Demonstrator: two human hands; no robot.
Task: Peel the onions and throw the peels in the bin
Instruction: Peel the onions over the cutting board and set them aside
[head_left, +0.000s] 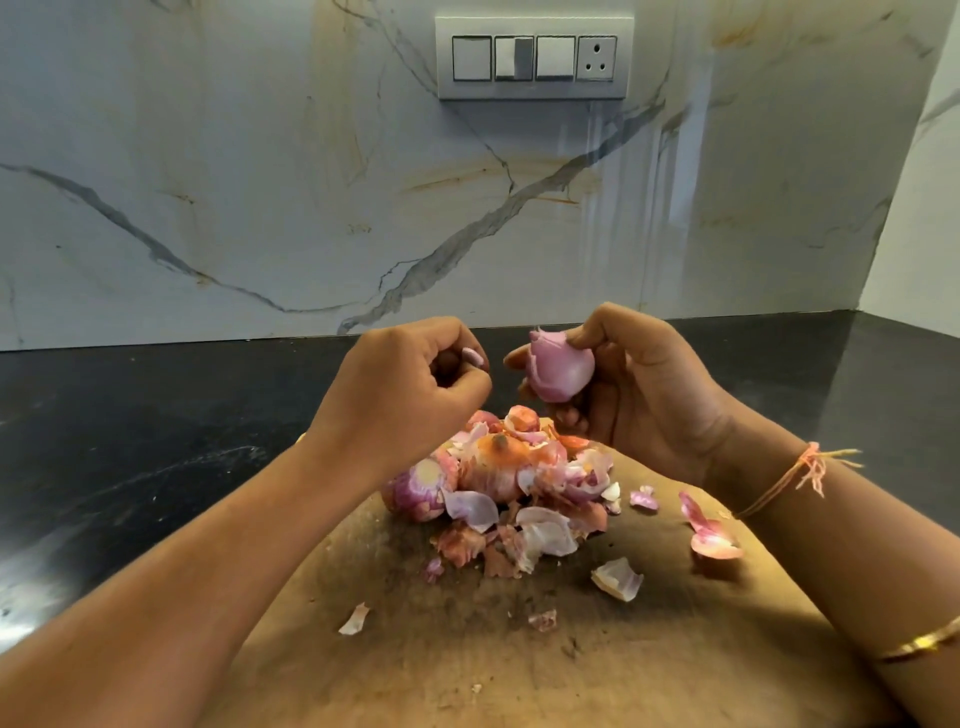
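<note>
1. Our right hand (639, 384) curls its fingers (589, 338) round a partly peeled red onion (558, 371).
2. Our left hand (410, 374) pinches a peel scrap (474, 357) just beside that onion.
3. Below our fingers, a pile of onions and peels (519, 483) lies on the wooden board (519, 649) on the tabletop (130, 415).

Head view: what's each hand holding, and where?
Right hand holds the round pink onion by its top and underside; left hand pinches a small pink peel scrap.
</note>
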